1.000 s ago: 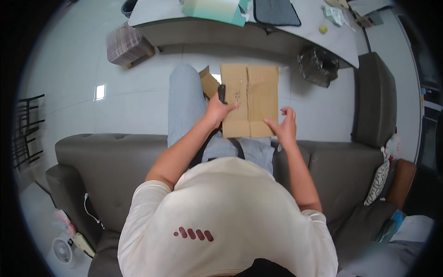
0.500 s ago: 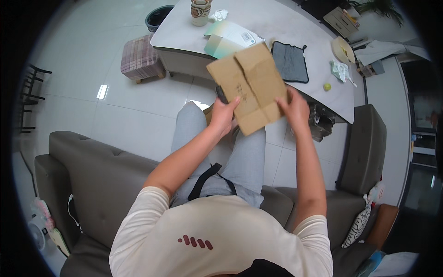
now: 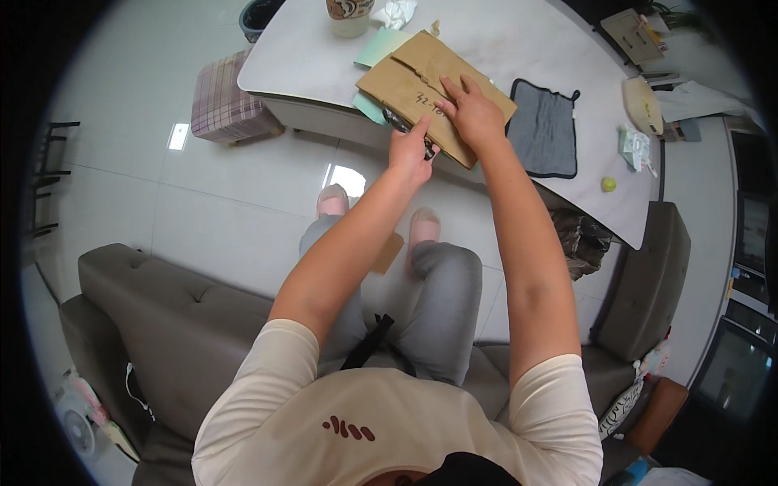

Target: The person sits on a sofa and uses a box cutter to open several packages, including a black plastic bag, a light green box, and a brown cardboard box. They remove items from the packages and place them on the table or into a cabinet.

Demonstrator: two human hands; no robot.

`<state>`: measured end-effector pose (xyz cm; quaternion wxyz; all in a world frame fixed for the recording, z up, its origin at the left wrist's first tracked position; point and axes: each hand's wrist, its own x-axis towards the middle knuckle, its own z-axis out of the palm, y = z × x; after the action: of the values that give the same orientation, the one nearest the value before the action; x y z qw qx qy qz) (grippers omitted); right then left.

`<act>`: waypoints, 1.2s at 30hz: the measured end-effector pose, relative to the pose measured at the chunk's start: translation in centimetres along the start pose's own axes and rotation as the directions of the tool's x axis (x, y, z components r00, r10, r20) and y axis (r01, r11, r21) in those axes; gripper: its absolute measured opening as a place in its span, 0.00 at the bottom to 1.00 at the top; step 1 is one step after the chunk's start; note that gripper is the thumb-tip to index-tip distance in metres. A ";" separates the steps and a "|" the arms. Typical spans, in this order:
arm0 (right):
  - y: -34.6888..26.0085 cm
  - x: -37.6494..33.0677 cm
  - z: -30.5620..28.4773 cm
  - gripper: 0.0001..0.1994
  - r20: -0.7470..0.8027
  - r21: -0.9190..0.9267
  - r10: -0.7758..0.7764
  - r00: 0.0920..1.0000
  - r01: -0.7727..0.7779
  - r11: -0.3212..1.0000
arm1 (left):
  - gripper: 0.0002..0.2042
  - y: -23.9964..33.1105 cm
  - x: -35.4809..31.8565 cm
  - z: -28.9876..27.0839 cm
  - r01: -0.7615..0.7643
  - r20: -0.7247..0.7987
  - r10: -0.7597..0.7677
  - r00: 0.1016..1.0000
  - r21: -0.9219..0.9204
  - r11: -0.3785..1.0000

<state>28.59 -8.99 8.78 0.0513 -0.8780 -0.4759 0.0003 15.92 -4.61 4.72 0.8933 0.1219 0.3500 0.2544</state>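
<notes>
A flattened brown cardboard box (image 3: 442, 93) with handwriting lies at the table's near edge, partly over a pale green sheet (image 3: 381, 47). My left hand (image 3: 412, 154) is closed at its near left edge, thumb on top. A dark, shiny object (image 3: 395, 121) sticks out between that hand and the cardboard; its kind is unclear. My right hand (image 3: 474, 113) rests on top of the cardboard, fingers spread. Just right of it lies a grey cloth (image 3: 543, 130) with a black border.
On the white table (image 3: 304, 53) stand a patterned cup (image 3: 350, 18), crumpled tissue (image 3: 395, 13), a tissue pack (image 3: 634, 147) and a small green fruit (image 3: 609, 185). A plaid stool (image 3: 231, 97) stands left. A dark plastic bag (image 3: 579, 243) hangs below the right edge. Brown cardboard (image 3: 389, 253) shows near my feet.
The cardboard has moved forward from above my knees to the table's edge. My right hand has shifted from its right edge onto its top, fingers now spread. Both arms reach farther out.
</notes>
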 end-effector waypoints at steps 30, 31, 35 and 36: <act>2.7 5.2 3.9 0.24 0.282 0.765 0.640 0.715 0.235 -0.600 | 0.37 2.1 1.3 -6.5 -0.501 0.727 0.385 0.569 0.678 -0.538; 2.6 5.0 4.1 0.23 0.269 0.748 0.635 0.724 0.258 -0.612 | 0.37 2.1 1.4 -6.6 -0.500 0.724 0.384 0.572 0.680 -0.536; 2.3 4.2 3.8 0.23 0.227 0.695 0.597 0.769 0.301 -0.653 | 0.37 2.3 1.2 -6.2 -0.517 0.722 0.378 0.580 0.684 -0.514; 2.1 3.9 3.6 0.22 0.231 0.680 0.586 0.777 0.302 -0.668 | 0.37 2.3 1.2 -6.2 -0.527 0.726 0.383 0.571 0.682 -0.507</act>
<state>32.33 -6.53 5.20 0.9136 -0.3419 0.0542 0.2133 11.55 -1.81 0.43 0.2514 0.8911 0.2603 0.2738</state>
